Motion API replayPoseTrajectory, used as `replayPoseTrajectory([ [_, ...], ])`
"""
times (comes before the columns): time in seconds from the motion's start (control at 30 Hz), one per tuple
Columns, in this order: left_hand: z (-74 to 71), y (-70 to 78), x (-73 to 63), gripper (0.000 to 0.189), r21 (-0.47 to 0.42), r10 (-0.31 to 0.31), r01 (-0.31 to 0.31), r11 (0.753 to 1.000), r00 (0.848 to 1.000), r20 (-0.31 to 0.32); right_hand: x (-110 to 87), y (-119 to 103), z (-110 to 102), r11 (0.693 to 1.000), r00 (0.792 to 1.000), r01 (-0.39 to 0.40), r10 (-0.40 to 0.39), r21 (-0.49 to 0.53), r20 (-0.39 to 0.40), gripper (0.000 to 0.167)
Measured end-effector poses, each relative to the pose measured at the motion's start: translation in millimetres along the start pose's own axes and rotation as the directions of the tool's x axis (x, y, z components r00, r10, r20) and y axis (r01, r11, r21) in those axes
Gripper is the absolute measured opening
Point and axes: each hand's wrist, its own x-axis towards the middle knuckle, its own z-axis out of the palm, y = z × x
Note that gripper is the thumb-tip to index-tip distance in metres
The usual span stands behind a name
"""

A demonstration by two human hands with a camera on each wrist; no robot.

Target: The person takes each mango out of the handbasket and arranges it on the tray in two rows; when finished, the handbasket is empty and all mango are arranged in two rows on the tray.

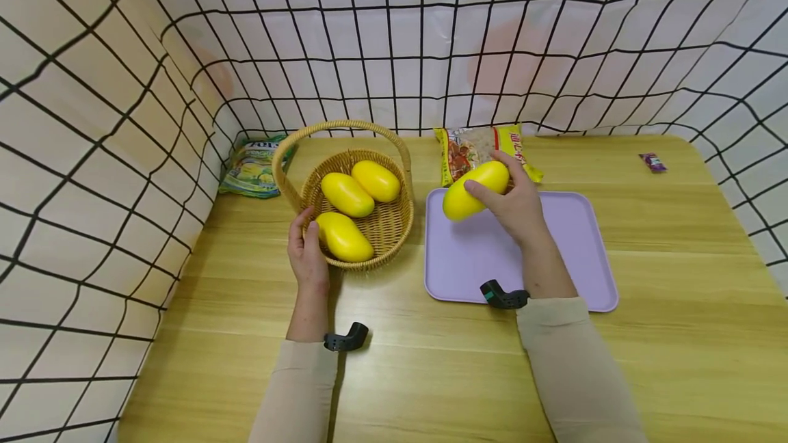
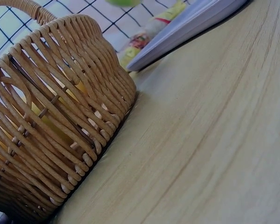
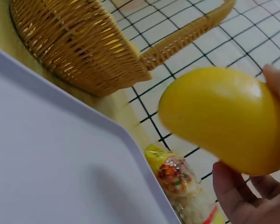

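My right hand (image 1: 516,207) grips a yellow mango (image 1: 470,191) and holds it raised over the left part of a lilac tray (image 1: 572,245). In the right wrist view the thumb and fingers press the end of that mango (image 3: 219,119) from opposite sides. My left hand (image 1: 309,255) holds the near-left rim of a wicker basket (image 1: 390,231) with a tall arched handle. Three more yellow mangoes lie in the basket, one (image 1: 345,236) right by the left thumb. The left wrist view shows the basket's woven side (image 2: 60,107), with the hand almost wholly hidden.
Behind the tray lies a yellow-and-red food packet (image 1: 474,149). A green packet (image 1: 254,168) is left of the basket, and a small purple wrapper (image 1: 653,163) sits at the far right of the wooden table (image 1: 431,374). Black-grid panels (image 1: 400,39) enclose the back and sides.
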Motion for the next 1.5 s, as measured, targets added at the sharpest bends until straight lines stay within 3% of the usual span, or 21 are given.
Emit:
replayPoseTrajectory([
  [0.1,-0.2,-0.6,-0.3,0.035,0.003,-0.004,0.004,1.0,1.0,0.001,6.2,-4,7,0.995,0.999,-0.035,0.036,-0.098,0.006,0.091],
  [0.2,-0.6,-1.1,-0.5,0.035,0.007,-0.008,0.008,1.0,1.0,0.005,13.0,-4,18,0.979,0.997,-0.063,0.071,-0.196,0.035,0.089],
  [0.43,-2.0,-0.2,-0.1,0.036,0.018,-0.002,0.002,1.0,1.0,0.001,25.9,5,43,0.906,0.986,-0.022,0.089,-0.424,0.138,0.082],
  [0.77,-2.7,-1.4,-0.8,0.036,0.019,0.001,-0.001,1.0,1.0,-0.003,29.4,14,59,0.88,0.992,0.0,0.06,-0.475,0.11,0.078],
  [1.33,-1.8,-1.7,-0.4,0.036,0.015,-0.002,0.002,1.0,1.0,-0.006,25.4,12,48,0.89,0.975,-0.046,0.138,-0.453,0.172,0.084],
  [1.5,-1.5,-0.5,0.0,0.036,0.018,0.005,-0.005,1.0,1.0,0.003,14.7,1,45,0.866,0.989,0.008,0.066,-0.5,0.129,0.084],
])
